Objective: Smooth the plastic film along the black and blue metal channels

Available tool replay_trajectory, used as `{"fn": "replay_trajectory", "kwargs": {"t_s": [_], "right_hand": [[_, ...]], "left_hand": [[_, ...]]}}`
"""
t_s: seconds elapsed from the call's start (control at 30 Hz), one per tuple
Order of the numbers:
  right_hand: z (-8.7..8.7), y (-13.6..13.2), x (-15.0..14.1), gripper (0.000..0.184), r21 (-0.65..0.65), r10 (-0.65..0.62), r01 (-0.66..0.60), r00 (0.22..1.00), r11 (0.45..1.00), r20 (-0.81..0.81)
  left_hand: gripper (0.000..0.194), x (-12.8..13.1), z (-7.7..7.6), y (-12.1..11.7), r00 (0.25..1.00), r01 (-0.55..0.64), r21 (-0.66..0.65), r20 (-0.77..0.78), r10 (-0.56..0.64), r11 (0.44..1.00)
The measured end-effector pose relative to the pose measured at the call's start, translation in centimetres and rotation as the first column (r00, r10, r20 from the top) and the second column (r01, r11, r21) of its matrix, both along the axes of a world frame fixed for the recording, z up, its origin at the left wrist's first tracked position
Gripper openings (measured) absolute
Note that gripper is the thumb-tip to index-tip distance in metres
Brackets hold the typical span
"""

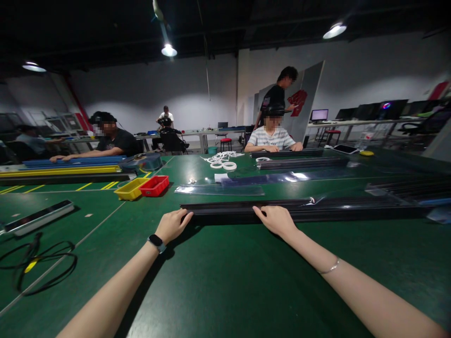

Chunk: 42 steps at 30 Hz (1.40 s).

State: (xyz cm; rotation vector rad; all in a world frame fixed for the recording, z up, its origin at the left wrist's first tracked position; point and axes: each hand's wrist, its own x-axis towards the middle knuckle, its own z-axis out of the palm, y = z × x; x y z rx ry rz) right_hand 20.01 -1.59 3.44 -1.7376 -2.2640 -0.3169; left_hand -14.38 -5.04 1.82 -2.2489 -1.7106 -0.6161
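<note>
A bundle of long black strips or profiles (225,217) lies crosswise on the green table in front of me, its right part under clear plastic film. My left hand (172,224), with a watch on its wrist, is closed around the bundle's left end, thumb on the near side. Further right, my right hand (278,219) grips the same bundle from the near side, thumb pointing left along it. The fingertips of both hands are partly hidden behind the strips. Just beyond the bundle lies a clear plastic sleeve (220,190).
Yellow (131,188) and red (154,186) bins stand at the left, near a black cable (44,267) and a long flat device (38,217). White tape rolls (229,165) lie further back. Across the table sits a co-worker (271,136); another co-worker (112,138) handles blue strips.
</note>
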Motion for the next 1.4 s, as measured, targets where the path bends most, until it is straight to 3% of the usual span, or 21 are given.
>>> {"fn": "replay_trajectory", "kwargs": {"t_s": [0.37,0.7,0.97,1.17,1.3,1.4], "right_hand": [[0.3,-0.4,0.2,0.071,-0.048,-0.032,0.032,0.999,0.998,-0.010],[0.0,-0.6,0.8,0.063,-0.012,-0.052,0.052,0.998,0.999,0.037],[0.0,-0.7,0.6,0.060,-0.015,-0.074,0.075,0.996,0.997,0.049],[0.4,-0.9,0.1,0.062,-0.076,-0.087,0.087,0.996,0.993,0.006],[0.7,-0.8,-1.0,0.066,-0.135,-0.111,0.114,0.993,0.984,0.033],[1.3,-1.1,-2.8,0.069,-0.147,-0.061,0.068,0.997,0.987,0.049]], "left_hand": [[0.056,0.8,1.0,-0.7,0.986,-0.169,-0.149,-0.017,0.168,0.974],[0.055,-0.9,1.7,-1.4,0.999,-0.027,-0.277,-0.032,0.018,0.960],[0.050,-2.2,1.7,-1.0,0.993,0.117,-0.322,0.057,-0.104,0.940],[0.045,-2.2,1.3,-1.3,0.972,0.176,-0.266,0.198,-0.125,0.948],[0.045,-2.2,1.0,-1.3,0.963,0.200,-0.206,0.220,-0.154,0.958],[0.047,-2.3,1.0,-1.1,0.961,0.212,-0.233,0.226,-0.159,0.949]]}}
